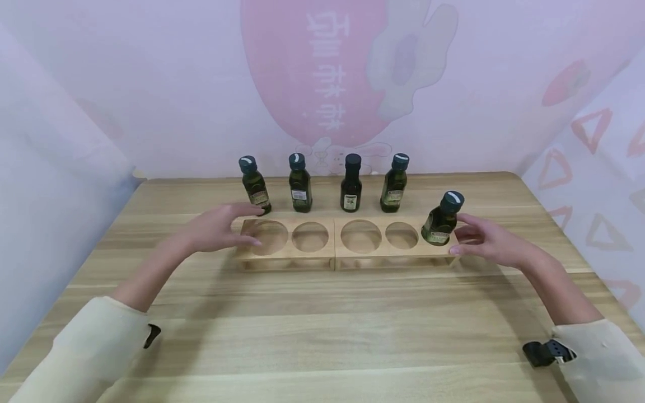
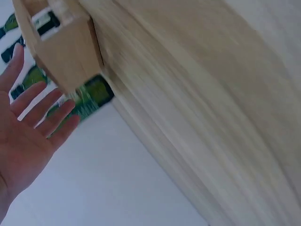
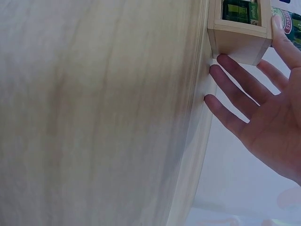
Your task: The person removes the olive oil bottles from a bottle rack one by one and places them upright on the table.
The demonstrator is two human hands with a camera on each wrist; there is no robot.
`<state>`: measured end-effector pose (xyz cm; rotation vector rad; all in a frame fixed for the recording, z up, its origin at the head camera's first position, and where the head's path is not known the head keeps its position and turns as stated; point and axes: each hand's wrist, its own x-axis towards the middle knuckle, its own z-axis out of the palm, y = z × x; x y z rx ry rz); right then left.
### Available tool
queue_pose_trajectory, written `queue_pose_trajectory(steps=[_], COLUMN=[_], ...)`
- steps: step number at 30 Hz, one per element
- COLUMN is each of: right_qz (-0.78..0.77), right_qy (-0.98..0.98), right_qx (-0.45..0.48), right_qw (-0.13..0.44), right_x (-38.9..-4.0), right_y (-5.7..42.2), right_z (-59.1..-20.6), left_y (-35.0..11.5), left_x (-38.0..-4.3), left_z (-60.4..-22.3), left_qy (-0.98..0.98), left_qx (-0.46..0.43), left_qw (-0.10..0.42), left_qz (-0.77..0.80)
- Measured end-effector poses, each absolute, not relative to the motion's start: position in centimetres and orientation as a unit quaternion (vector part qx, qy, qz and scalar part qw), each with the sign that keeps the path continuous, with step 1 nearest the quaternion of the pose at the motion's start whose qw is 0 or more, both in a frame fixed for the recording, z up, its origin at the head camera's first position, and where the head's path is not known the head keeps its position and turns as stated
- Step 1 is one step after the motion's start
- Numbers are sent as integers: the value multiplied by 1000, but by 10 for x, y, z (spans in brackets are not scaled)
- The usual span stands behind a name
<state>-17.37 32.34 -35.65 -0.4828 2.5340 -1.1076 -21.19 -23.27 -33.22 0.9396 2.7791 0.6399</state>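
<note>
A light wooden rack (image 1: 335, 263) with a row of round holes stands across the table, apparently two sections end to end. One dark green bottle (image 1: 440, 223) with a green cap sits tilted in its rightmost hole; the other holes hold nothing. At the rack's left end, my left hand (image 1: 214, 228) has its thumb and fingers spread, and in the left wrist view the fingers look extended. My right hand (image 1: 491, 240) is at the right end. In the right wrist view its fingers are extended beside the end panel (image 3: 240, 44), with the thumb at the top edge near the bottle.
Several more dark bottles line up behind the rack: one at far left (image 1: 255, 187), one with a white label (image 1: 300, 187), a black-capped one (image 1: 351, 187) and another green-capped one (image 1: 395, 187). A printed curtain (image 1: 176, 101) hangs behind the wooden table (image 1: 322, 336).
</note>
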Motion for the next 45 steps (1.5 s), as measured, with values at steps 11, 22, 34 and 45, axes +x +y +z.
queue_pose_trajectory(steps=[11, 22, 34, 45], right_qz=[-392, -388, -388, -378], right_qy=[888, 890, 888, 888], right_qx=[-174, -172, -184, -214], right_qw=[165, 166, 164, 150], right_x=[-174, -173, -174, -179], right_y=[323, 325, 326, 328], right_z=[-358, -360, -359, -357], left_y=[-261, -265, -268, -269], left_x=[-202, -201, -204, -206], left_z=[-337, -346, -353, -355], left_qy=[922, 912, 905, 907], left_qx=[302, 295, 277, 273], left_qw=[106, 107, 102, 100], left_qz=[216, 264, 306, 304])
